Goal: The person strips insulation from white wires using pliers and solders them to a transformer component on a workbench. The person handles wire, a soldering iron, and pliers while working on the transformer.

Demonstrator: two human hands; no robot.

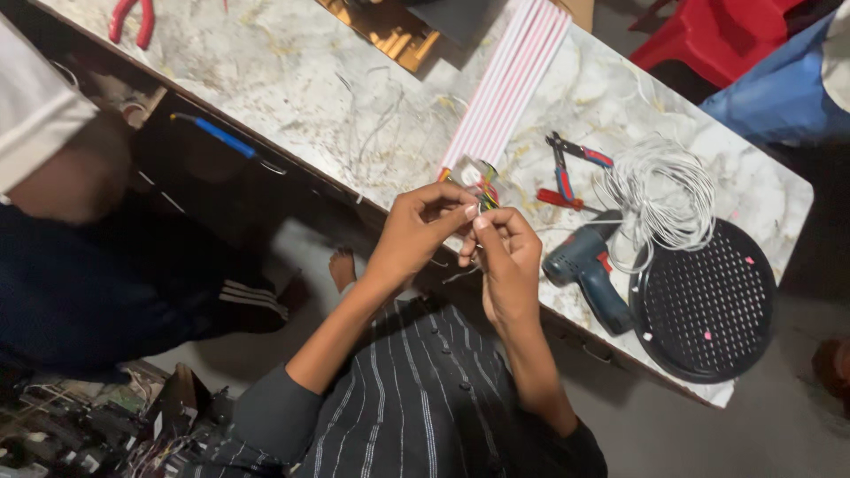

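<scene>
My left hand (416, 232) and my right hand (506, 250) meet above the near edge of a marble-patterned table (336, 106). Both pinch a small bundle of coloured wires (482, 186) that ends in a small white part. The fingertips of both hands touch at the wires. What lies under the fingers is hidden.
A bundle of white and pink strips (513, 75) lies across the table. Pliers with red and blue handles (567, 164), a red-handled tool (560, 198), a coil of white wire (660, 195), a blue cordless drill (589, 270) and a round black perforated grille (706, 301) lie at right. Another person (62, 177) stands at left.
</scene>
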